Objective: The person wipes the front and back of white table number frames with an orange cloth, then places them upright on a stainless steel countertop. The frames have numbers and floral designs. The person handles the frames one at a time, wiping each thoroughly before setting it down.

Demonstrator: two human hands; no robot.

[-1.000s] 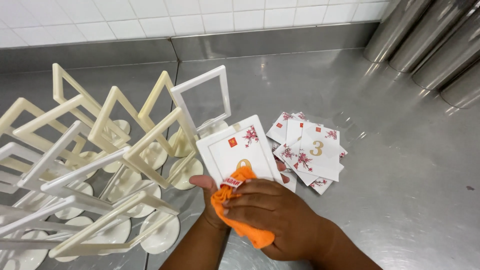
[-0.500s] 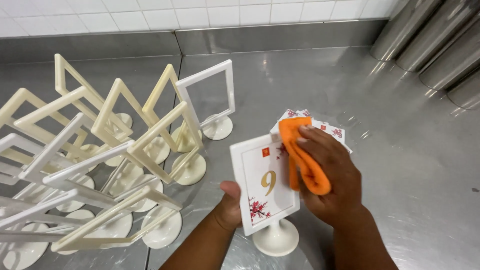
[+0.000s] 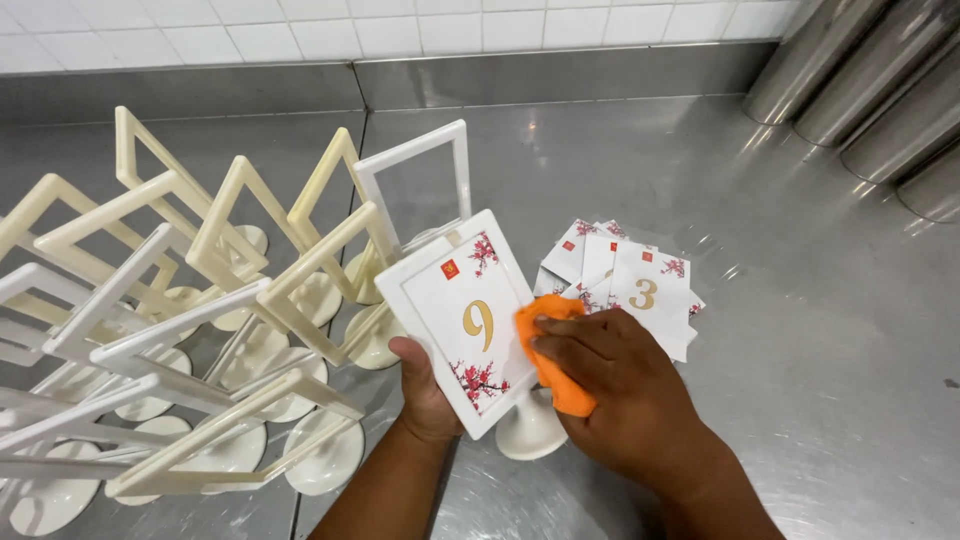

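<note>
My left hand [image 3: 425,388] grips the lower left edge of a white framed sign stand [image 3: 455,315] that holds a card with a gold numeral and red blossoms. The stand is tilted, and its round foot [image 3: 528,430] rests on the steel counter. My right hand [image 3: 615,390] presses a folded orange cloth [image 3: 553,345] against the frame's right edge.
Several empty cream and white frame stands [image 3: 180,300] crowd the left half of the steel counter [image 3: 800,330]. A loose pile of numbered blossom cards [image 3: 630,280] lies just right of the held stand. Steel cylinders [image 3: 870,90] lean at the back right, below a tiled wall.
The stand has tilted left and moved a little toward the frames. The orange cloth has slid from the frame's upper right down to its right edge.
</note>
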